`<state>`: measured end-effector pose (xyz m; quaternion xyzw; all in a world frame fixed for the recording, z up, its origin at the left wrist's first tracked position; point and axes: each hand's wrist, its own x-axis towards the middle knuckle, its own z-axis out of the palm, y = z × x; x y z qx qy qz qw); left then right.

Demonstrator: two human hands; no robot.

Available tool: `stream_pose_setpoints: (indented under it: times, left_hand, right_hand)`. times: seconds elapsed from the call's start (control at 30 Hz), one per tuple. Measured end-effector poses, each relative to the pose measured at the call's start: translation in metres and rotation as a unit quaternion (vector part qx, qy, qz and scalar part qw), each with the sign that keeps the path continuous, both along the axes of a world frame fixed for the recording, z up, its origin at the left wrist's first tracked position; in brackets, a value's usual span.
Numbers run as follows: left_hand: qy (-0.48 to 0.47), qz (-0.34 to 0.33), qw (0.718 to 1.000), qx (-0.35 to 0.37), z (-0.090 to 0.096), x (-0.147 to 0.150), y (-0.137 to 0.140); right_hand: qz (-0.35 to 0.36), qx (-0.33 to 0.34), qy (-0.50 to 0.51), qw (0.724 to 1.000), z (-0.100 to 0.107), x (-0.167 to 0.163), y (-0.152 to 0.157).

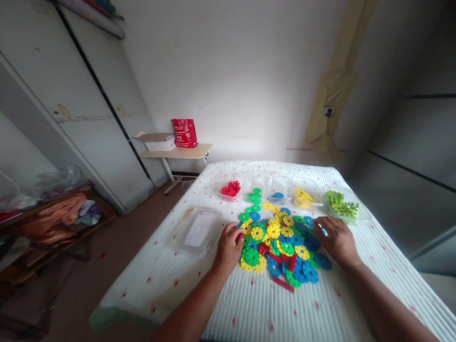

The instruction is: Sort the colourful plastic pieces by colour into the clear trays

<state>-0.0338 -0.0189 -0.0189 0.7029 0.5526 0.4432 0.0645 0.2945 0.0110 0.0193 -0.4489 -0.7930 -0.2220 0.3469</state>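
Observation:
A heap of yellow, green and blue notched plastic discs point(273, 231) lies spread on the table, with red bar-shaped pieces point(292, 262) among them. My left hand point(228, 248) is at the heap's left edge, its fingers closed on a small red plastic piece point(240, 236). At the right edge, my right hand point(337, 240) curls its fingers down beside the blue discs point(312, 242). Something pale blue shows between its thumb and fingers, too small to name.
Behind the heap stand clear tubs with red pieces point(231, 188), green discs point(254, 195), blue discs point(277, 195), yellow pieces point(303, 197) and light green pieces point(342, 205). A translucent lid point(199, 231) lies at left on the striped tablecloth point(249, 308). A side table point(181, 152) holds a red bag point(184, 133).

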Motion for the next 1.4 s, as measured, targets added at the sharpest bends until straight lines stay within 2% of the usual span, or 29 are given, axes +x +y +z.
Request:
stream_pose_setpoints:
  times: [0.13, 0.27, 0.37, 0.5, 0.63, 0.73, 0.83, 0.97, 1.07, 1.2, 1.3, 1.4]
  left_hand:
    - [-0.01, -0.017, 0.999, 0.032, 0.007, 0.001, -0.005]
    - [-0.021, -0.017, 0.998, 0.053, 0.036, -0.008, 0.01]
    - [-0.036, 0.009, 0.997, 0.069, 0.067, -0.019, 0.052]
    - [-0.068, 0.057, 0.996, 0.024, 0.098, -0.028, 0.128]
    - [-0.089, 0.062, 0.994, 0.012, 0.103, -0.025, 0.187]
    - [-0.105, 0.065, 0.992, 0.008, 0.098, -0.02, 0.203]
    - [-0.123, 0.073, 0.99, 0.008, 0.09, -0.015, 0.196]
    - [-0.134, 0.052, 0.99, 0.008, 0.08, -0.004, 0.155]
    - [-0.089, -0.022, 0.996, 0.0, 0.07, 0.005, 0.112]
    - [-0.017, -0.047, 0.998, -0.03, 0.055, 0.008, 0.06]
    - [0.012, -0.061, 0.997, -0.039, 0.041, 0.006, 0.036]
    - [0.032, -0.034, 0.998, -0.035, 0.024, 0.004, 0.025]
  right_hand:
    - [-0.003, -0.029, -0.002, 1.0, -0.001, -0.001, -0.001]
    - [0.012, -0.058, 0.0, 0.998, -0.001, -0.006, -0.002]
    - [0.023, -0.062, -0.004, 0.998, -0.001, -0.009, -0.002]
    - [0.028, -0.058, -0.007, 0.998, -0.004, -0.009, -0.002]
    - [0.025, -0.065, -0.002, 0.998, -0.007, -0.007, -0.002]
    - [0.018, -0.07, 0.004, 0.997, -0.007, -0.007, -0.003]
    - [0.017, -0.083, 0.01, 0.996, -0.005, -0.009, -0.004]
    - [0.022, -0.096, 0.028, 0.995, 0.0, -0.011, -0.004]
    - [0.008, -0.104, 0.077, 0.991, 0.004, -0.009, -0.005]
    - [-0.022, -0.127, 0.169, 0.977, 0.004, -0.002, -0.006]
    - [-0.036, -0.166, 0.206, 0.964, 0.005, 0.0, -0.007]
    - [-0.02, -0.207, 0.211, 0.955, 0.011, -0.004, -0.008]
